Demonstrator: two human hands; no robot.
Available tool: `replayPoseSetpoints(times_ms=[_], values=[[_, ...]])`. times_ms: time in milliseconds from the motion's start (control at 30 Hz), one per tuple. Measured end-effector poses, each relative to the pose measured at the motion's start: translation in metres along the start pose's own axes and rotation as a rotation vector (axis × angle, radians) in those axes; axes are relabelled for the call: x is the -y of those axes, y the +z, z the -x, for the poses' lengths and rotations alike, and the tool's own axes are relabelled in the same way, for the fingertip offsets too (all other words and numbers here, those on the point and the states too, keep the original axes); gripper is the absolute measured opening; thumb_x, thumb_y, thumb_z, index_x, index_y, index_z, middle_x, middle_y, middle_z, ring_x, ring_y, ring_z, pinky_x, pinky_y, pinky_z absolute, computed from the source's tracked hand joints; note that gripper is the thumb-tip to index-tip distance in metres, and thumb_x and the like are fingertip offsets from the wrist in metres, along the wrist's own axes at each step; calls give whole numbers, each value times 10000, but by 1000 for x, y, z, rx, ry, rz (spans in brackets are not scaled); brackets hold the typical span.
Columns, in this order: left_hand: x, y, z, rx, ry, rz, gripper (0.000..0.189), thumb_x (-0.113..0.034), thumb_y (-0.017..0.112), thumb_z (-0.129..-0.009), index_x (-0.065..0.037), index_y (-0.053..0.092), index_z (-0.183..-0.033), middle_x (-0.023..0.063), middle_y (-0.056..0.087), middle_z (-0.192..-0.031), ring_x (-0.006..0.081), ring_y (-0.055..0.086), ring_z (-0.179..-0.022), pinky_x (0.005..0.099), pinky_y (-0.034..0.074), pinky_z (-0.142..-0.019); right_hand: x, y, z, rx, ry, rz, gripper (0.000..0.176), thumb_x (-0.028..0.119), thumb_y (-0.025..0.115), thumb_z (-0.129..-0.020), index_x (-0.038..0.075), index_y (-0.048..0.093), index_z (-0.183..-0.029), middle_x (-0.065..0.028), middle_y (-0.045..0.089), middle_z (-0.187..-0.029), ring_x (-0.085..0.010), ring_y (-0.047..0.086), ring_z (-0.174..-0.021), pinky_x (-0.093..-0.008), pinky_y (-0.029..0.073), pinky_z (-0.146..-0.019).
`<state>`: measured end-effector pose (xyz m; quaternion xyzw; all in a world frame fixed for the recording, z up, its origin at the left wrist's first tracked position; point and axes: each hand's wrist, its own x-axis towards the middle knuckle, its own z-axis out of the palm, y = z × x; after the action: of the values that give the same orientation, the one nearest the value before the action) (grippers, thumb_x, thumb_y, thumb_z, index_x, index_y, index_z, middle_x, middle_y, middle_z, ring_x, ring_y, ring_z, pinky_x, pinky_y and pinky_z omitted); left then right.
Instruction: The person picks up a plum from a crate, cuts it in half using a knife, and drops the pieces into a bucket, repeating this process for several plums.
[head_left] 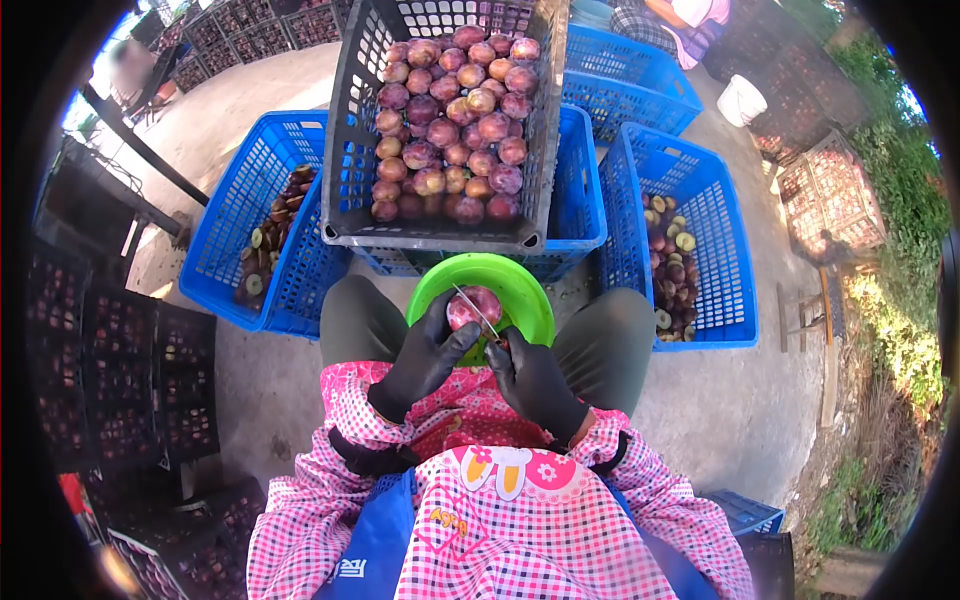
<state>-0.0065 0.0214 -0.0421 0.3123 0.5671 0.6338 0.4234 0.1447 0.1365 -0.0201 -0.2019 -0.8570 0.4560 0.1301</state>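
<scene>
In the head view, my left hand (425, 358) wears a black glove and is closed round a reddish-purple plum (474, 308). My right hand (538, 382), also gloved in black, grips a small knife (477, 311) whose thin blade lies across the face of the plum. Its handle is mostly hidden by my fingers. Both hands are over a bright green basin (537, 292) between my knees. Right beyond the basin, a black plastic crate (435, 240) full of whole plums (455, 130) rests on top of a blue crate (578, 215).
A blue crate (215, 265) at left and another blue crate (725, 255) at right hold cut plums. Stacked dark crates (120, 370) of fruit stand at far left. A white bucket (741, 101) is at upper right. Another person (690, 20) sits at the top.
</scene>
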Motion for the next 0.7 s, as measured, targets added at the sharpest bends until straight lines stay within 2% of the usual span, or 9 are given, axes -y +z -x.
replayPoseSetpoints(times_ms=[233,533,600,633,700], values=[[-1,1,-8,-48,86,-36,573,-250,623,-983,30,379,-1419,138,543,-1326,207,522,-1245,341,410,-1065,-2,14,8,-37,31,-7,278,294,533,-1002,20,518,-965,-225,619,-697,-438,610,-620,-522,463,-565],[-7,6,-4,-14,45,-121,600,-249,650,-965,36,376,-1416,145,539,-1331,225,512,-1262,355,396,-1082,-8,11,4,-14,15,-44,287,293,533,-1003,7,520,-979,-233,623,-702,-435,622,-639,-510,469,-567],[-9,6,-5,-43,136,-178,579,-301,626,-981,12,401,-1414,125,583,-1257,194,587,-1136,329,470,-985,-8,10,2,-18,6,-61,289,290,539,-1000,3,521,-982,-233,623,-699,-433,624,-640,-507,468,-563],[-12,5,-4,-43,135,-181,579,-301,626,-981,12,401,-1414,125,583,-1257,194,587,-1136,329,470,-985,-8,10,3,-20,4,-77,290,287,545,-998,-2,523,-986,-233,622,-695,-432,626,-640,-505,467,-559],[-21,4,-4,-25,-130,226,551,-364,585,-1000,-20,436,-1404,84,624,-1149,123,623,-946,277,514,-828,-3,7,2,-26,14,-42,286,280,551,-995,-5,524,-994,-235,623,-696,-431,627,-638,-504,465,-553]])
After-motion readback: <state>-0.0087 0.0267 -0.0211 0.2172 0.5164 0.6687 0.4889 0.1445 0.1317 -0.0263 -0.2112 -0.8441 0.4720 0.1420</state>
